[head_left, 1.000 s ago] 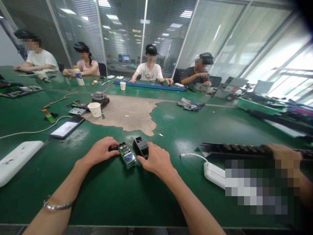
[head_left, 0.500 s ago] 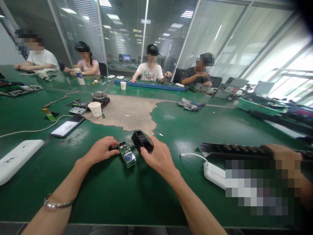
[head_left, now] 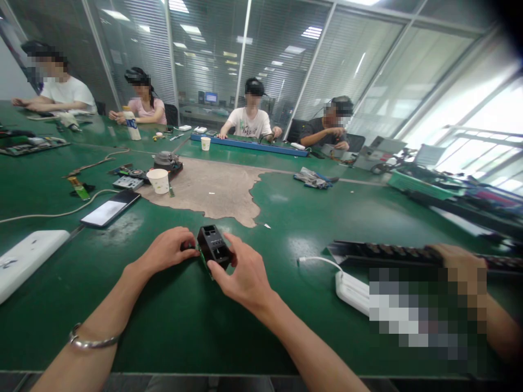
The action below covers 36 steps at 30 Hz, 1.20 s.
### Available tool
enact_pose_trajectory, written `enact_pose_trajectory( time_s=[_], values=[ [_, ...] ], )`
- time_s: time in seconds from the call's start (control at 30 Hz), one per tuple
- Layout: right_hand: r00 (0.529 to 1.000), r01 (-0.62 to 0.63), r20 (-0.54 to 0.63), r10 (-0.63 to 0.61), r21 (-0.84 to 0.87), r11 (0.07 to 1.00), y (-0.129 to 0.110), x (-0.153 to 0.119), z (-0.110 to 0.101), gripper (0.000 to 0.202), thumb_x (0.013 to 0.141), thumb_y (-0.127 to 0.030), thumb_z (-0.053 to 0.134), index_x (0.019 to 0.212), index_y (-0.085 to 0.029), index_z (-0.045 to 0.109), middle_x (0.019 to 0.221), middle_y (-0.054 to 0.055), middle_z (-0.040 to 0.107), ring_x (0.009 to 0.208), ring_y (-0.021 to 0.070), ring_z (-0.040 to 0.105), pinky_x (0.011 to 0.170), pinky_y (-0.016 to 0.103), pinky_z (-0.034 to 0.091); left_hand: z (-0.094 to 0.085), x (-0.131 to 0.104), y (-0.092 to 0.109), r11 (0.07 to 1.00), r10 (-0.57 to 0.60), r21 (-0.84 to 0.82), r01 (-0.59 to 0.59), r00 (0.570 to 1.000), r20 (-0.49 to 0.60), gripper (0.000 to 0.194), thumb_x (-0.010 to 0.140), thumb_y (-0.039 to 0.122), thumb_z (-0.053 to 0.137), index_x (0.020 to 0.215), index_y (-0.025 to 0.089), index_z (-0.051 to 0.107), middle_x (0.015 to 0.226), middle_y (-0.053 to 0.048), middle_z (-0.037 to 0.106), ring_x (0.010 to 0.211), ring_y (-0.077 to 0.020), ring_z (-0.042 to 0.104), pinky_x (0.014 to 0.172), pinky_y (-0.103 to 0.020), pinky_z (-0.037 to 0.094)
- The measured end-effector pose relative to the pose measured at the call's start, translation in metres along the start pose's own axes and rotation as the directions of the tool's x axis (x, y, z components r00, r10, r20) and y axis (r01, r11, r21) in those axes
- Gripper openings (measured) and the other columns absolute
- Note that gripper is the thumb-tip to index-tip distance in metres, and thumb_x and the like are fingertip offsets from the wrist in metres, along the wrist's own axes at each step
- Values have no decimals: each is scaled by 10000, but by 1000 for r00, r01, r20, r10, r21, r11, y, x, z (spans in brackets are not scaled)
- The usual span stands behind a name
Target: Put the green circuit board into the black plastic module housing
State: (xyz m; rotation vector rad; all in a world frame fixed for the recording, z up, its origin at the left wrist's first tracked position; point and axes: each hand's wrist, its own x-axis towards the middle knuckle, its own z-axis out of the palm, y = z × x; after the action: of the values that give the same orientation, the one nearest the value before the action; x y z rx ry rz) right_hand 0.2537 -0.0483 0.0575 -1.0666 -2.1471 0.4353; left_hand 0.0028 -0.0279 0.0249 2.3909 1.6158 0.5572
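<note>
My right hand (head_left: 244,267) grips a black plastic housing (head_left: 213,245) with cut-out openings, thumb on its near end and fingers along its right side. Behind and under the housing, a green circuit board (head_left: 201,255) shows only as a thin edge; most of it is covered. With fingers and thumb pinched together, my left hand (head_left: 175,247) holds the circuit board at its left edge. Whether the housing touches the board I cannot tell.
To the left lie a phone (head_left: 110,208) and a white power bank (head_left: 35,261). A paper cup (head_left: 158,181) stands beyond them. On the right, another person's hand (head_left: 460,258) rests on a long black strip (head_left: 379,253), near a white device with a cable (head_left: 351,291).
My right hand has brought the black housing leftward over the circuit board, hiding the board's small screen. My left hand has stayed in about the same place.
</note>
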Motion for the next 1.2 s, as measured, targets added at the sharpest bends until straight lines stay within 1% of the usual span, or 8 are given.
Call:
enact_pose_trajectory(
  time_s=[0.17, 0.23, 0.4, 0.53, 0.67, 0.8, 0.97, 1.2],
  values=[
    [999, 39, 22, -38, -39, 998, 4, -7, 12, 670, 829, -425, 623, 1411, -168, 413, 1259, 123, 623, 1129, 283, 593, 963, 412, 482, 0, 1, -3, 1000, 6, 9, -6, 1000, 18, 232, 852, 444, 645, 818, 215, 642, 805, -15, 610, 756, -173, 546, 659, -269, 371],
    [998, 41, 48, -37, -69, 997, 5, -9, 15, 682, 831, -427, 621, 1421, -163, 403, 1282, 127, 606, 1146, 287, 577, 983, 424, 470, 0, 1, -3, 1000, 6, 8, -6, 1000, 30, 239, 847, 444, 648, 797, 211, 637, 792, -15, 602, 742, -171, 541, 657, -269, 372],
    [994, 22, 113, -8, -116, 993, 3, -11, 16, 746, 792, -488, 661, 1422, -178, 409, 1253, 134, 593, 1134, 298, 555, 972, 444, 471, -2, -1, 0, 1000, 14, 10, -14, 999, 47, 245, 858, 446, 629, 805, 207, 630, 802, -16, 600, 742, -169, 538, 672, -271, 384],
    [996, 41, 88, -34, -89, 995, 2, -12, 19, 800, 776, -527, 673, 1436, -172, 394, 1270, 140, 572, 1141, 301, 537, 976, 451, 468, -3, -2, 1, 1000, 14, 14, -14, 999, 34, 250, 869, 451, 611, 828, 206, 635, 820, -21, 610, 768, -175, 546, 688, -273, 390],
    [997, 43, 73, -35, -108, 993, 7, -14, 26, 769, 795, -487, 655, 1438, -156, 393, 1293, 151, 571, 1159, 311, 540, 983, 461, 466, -2, -3, -2, 1000, 3, 0, -3, 1000, 26, 263, 875, 461, 600, 821, 206, 642, 839, -25, 621, 777, -178, 554, 692, -274, 391],
    [997, 43, 63, -34, -142, 989, 11, -14, 29, 736, 817, -466, 627, 1437, -140, 396, 1270, 155, 598, 1135, 311, 570, 964, 454, 481, -1, -4, -5, 1000, -18, -4, 18, 999, 27, 291, 864, 484, 607, 795, 204, 647, 812, -23, 620, 748, -172, 554, 677, -272, 386],
    [990, 117, 93, -103, -156, 981, 12, -15, 28, 681, 856, -417, 588, 1449, -147, 388, 1224, 142, 632, 1072, 285, 608, 922, 418, 503, -1, -5, -6, 999, -31, -13, 31, 999, 14, 315, 845, 514, 624, 792, 204, 650, 801, -19, 624, 739, -168, 556, 663, -264, 378],
    [984, 161, 106, -143, -185, 969, 14, -16, 29, 636, 883, -438, 573, 1432, -157, 418, 1167, 129, 662, 1021, 263, 631, 896, 386, 508, 1, -4, -9, 998, -58, -9, 58, 998, 4, 362, 831, 561, 628, 781, 203, 649, 786, -15, 617, 724, -167, 548, 649, -262, 362]
  ],
)
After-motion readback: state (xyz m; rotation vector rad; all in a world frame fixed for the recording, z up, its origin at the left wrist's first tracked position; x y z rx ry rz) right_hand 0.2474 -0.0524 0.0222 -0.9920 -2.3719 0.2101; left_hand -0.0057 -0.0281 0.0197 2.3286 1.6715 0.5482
